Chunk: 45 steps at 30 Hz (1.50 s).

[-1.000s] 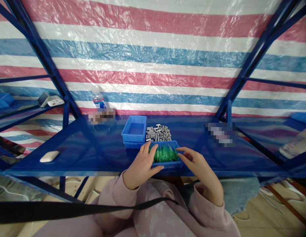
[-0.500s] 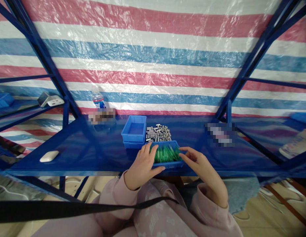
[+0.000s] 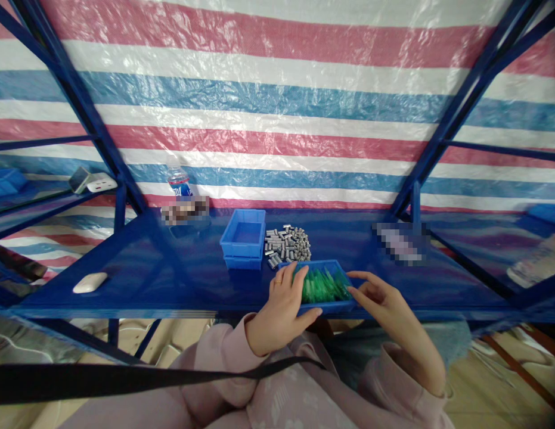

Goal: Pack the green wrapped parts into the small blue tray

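A blue plastic bin point(image 3: 335, 305) full of thin green strips point(image 3: 322, 286) sits near the table's front edge. My left hand point(image 3: 281, 307), with a ring on one finger, grips the bin's left end, its thumb along the front side. At the right end, my right hand point(image 3: 376, 297) pinches the bin's rim between thumb and fingers. Just behind the bin lies a loose pile of short silvery metal cylinders point(image 3: 290, 243). Two stacked blue bins point(image 3: 244, 250) stand to the left of that pile; the upper one has nothing visible inside.
A white computer mouse point(image 3: 90, 282) lies on the left of the blue table point(image 3: 170, 280). A plastic bottle point(image 3: 179, 182) stands at the back left beside a blurred item. Another blurred item point(image 3: 399, 243) is at the right. Blue metal posts point(image 3: 405, 196) frame both sides.
Both my hands have moved to the right together with the bin of green strips, which now stands farther from the stacked bins. More of the metal pile's front shows.
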Each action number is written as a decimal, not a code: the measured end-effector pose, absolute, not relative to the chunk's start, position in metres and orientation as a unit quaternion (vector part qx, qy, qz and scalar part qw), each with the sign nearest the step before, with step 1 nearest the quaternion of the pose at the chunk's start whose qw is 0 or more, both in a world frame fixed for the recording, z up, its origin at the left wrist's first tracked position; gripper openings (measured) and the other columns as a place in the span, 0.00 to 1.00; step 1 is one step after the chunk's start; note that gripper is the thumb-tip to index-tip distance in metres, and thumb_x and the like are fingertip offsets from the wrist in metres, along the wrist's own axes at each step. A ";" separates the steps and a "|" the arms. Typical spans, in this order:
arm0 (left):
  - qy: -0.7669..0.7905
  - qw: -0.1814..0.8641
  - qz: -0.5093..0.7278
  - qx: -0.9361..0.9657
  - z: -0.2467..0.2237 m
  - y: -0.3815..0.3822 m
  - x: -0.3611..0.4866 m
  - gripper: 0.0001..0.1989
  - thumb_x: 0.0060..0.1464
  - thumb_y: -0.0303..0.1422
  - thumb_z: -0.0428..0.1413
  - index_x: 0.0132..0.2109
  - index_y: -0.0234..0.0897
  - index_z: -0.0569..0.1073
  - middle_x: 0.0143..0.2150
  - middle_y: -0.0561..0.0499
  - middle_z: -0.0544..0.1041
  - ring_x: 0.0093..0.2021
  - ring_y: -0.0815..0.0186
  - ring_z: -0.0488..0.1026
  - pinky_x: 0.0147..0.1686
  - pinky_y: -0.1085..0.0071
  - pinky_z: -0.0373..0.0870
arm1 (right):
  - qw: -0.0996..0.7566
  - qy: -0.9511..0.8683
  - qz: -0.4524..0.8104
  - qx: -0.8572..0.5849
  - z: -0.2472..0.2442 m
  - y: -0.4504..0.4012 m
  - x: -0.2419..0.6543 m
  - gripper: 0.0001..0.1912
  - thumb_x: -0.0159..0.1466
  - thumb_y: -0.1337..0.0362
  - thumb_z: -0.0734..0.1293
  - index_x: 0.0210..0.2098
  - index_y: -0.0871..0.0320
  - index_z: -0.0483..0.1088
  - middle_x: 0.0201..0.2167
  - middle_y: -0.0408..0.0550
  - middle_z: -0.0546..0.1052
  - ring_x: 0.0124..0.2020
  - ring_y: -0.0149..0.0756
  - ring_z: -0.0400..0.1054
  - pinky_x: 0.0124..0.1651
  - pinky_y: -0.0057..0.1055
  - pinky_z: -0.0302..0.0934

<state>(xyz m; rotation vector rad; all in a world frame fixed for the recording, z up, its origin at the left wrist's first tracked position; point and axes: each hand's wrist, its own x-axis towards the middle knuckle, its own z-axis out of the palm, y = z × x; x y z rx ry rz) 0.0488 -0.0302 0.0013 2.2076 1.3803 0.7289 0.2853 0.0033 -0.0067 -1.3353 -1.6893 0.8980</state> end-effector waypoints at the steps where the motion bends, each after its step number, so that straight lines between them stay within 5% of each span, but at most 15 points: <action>1: 0.487 0.241 0.273 0.794 0.001 -0.030 0.051 0.36 0.56 0.40 0.54 0.66 0.35 0.48 0.67 0.36 0.47 0.68 0.48 0.43 0.65 0.46 0.44 | 0.399 -0.659 0.355 -0.530 -0.008 0.002 0.289 0.21 0.59 0.52 0.67 0.45 0.60 0.68 0.17 0.37 0.64 0.20 0.31 0.58 0.23 0.27 0.52; 8: 0.409 0.343 0.363 0.763 -0.002 -0.031 0.056 0.30 0.58 0.32 0.51 0.65 0.45 0.51 0.71 0.47 0.35 0.70 0.57 0.33 0.67 0.53 0.39 | 0.451 -0.616 0.348 -0.544 -0.018 -0.007 0.309 0.22 0.57 0.51 0.68 0.45 0.58 0.67 0.18 0.37 0.65 0.22 0.31 0.58 0.26 0.29 0.52; 19: 0.396 0.331 0.353 0.781 -0.005 -0.028 0.057 0.27 0.57 0.35 0.55 0.62 0.43 0.58 0.71 0.45 0.38 0.70 0.58 0.38 0.67 0.55 0.44 | 0.493 -0.578 0.313 -0.571 -0.025 -0.016 0.321 0.20 0.57 0.51 0.69 0.43 0.56 0.69 0.19 0.38 0.65 0.19 0.30 0.57 0.22 0.28 0.50; 31: 0.378 0.305 0.357 0.798 -0.003 -0.025 0.058 0.16 0.59 0.31 0.51 0.54 0.43 0.71 0.66 0.48 0.59 0.65 0.61 0.58 0.64 0.60 0.55 | 0.513 -0.567 0.258 -0.590 -0.032 -0.019 0.341 0.18 0.57 0.53 0.68 0.42 0.55 0.72 0.18 0.39 0.65 0.19 0.31 0.55 0.22 0.30 0.51; 45: 0.320 0.230 0.336 0.855 0.002 -0.032 0.066 0.14 0.62 0.33 0.48 0.52 0.45 0.73 0.58 0.52 0.71 0.62 0.64 0.62 0.62 0.63 0.54 | 0.500 -0.569 0.250 -0.603 -0.029 -0.014 0.327 0.24 0.58 0.52 0.66 0.49 0.60 0.71 0.14 0.36 0.57 0.16 0.29 0.50 0.18 0.28 0.44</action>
